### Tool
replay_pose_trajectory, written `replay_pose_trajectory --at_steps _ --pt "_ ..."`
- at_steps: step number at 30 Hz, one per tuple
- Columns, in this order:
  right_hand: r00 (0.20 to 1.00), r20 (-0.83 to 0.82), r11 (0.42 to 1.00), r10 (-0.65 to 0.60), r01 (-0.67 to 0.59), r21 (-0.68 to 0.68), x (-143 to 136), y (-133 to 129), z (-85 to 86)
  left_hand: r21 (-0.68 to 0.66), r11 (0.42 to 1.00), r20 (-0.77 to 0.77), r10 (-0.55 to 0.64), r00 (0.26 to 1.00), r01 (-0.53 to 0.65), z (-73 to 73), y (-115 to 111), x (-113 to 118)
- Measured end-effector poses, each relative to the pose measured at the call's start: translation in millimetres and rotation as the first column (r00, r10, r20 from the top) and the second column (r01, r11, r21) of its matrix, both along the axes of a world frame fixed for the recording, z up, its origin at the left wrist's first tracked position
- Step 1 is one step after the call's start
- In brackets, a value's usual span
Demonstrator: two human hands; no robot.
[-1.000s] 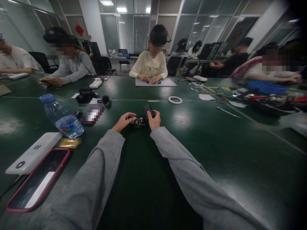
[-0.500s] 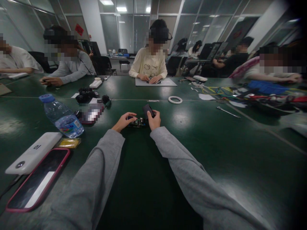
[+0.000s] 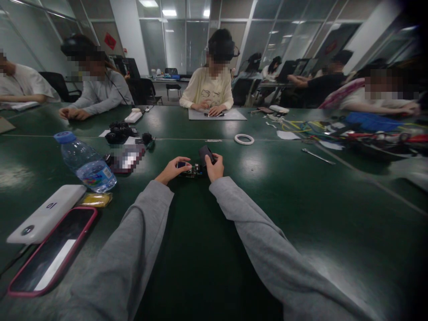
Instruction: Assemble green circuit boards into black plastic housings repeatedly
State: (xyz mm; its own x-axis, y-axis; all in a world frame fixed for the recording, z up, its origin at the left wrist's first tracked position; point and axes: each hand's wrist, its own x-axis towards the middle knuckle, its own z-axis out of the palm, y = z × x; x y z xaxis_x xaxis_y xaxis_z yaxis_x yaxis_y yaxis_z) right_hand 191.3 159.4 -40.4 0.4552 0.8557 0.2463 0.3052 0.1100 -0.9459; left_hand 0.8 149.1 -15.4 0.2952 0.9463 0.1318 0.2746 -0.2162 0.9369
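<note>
Just above the green table, my left hand (image 3: 174,170) grips a small circuit board (image 3: 196,169) by its left part, thumb across the top. A small dark screen and several metal and plastic parts show on the board. My right hand (image 3: 215,167) holds a black box-like piece (image 3: 205,154), fingers behind it and thumb on its near face. The lower edge of this piece is close to the board's right end; whether they touch I cannot tell. My fingers partly hide both things.
On my left are a water bottle (image 3: 88,167), a yellow packet (image 3: 96,199), a white power bank (image 3: 50,214) and a phone (image 3: 55,254). A white ring (image 3: 244,139) lies ahead, a wrench (image 3: 317,156) and tangled cables (image 3: 361,138) to the right. A co-worker (image 3: 209,84) sits opposite.
My left thumb has shifted slightly on the circuit board, and more of its dark screen shows. My right hand keeps its place. Across the table, a co-worker's hand has lifted a little.
</note>
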Motion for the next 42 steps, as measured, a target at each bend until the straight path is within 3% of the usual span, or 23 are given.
replay_pose_trajectory --at_steps 13,18,26,31,35,38,42 --pt "0.999 -0.041 1.0 0.005 -0.005 0.0 0 -2 2.4 -0.004 1.0 0.014 -0.005 1.0 0.006 -2.9 2 -2" --pt "1.0 -0.005 1.0 0.016 -0.016 -0.012 1 -2 2.2 -0.054 0.991 0.125 -0.116 0.985 0.124 -3.5 5 -6" --pt "1.0 0.0 1.0 0.019 -0.019 0.016 2 -3 3.2 -0.019 0.967 0.122 -0.251 0.96 0.255 -4.6 10 -13" --pt "0.999 0.021 0.998 -0.037 0.036 0.051 5 0 -0.1 0.02 0.987 0.191 -0.16 0.968 0.16 -11.0 13 -14" --pt "0.999 0.031 0.999 0.024 -0.025 0.044 4 -2 2.1 0.067 0.998 0.271 -0.035 0.962 0.017 -20.5 19 -13" --pt "0.998 0.044 0.998 0.036 -0.038 0.051 2 -5 3.4 0.099 0.988 0.26 0.091 0.961 -0.12 -27.0 25 -10" --pt "0.997 0.064 0.998 0.053 -0.055 0.035 3 -2 -0.3 0.149 0.97 0.233 0.157 0.96 -0.195 -31.8 29 -8"
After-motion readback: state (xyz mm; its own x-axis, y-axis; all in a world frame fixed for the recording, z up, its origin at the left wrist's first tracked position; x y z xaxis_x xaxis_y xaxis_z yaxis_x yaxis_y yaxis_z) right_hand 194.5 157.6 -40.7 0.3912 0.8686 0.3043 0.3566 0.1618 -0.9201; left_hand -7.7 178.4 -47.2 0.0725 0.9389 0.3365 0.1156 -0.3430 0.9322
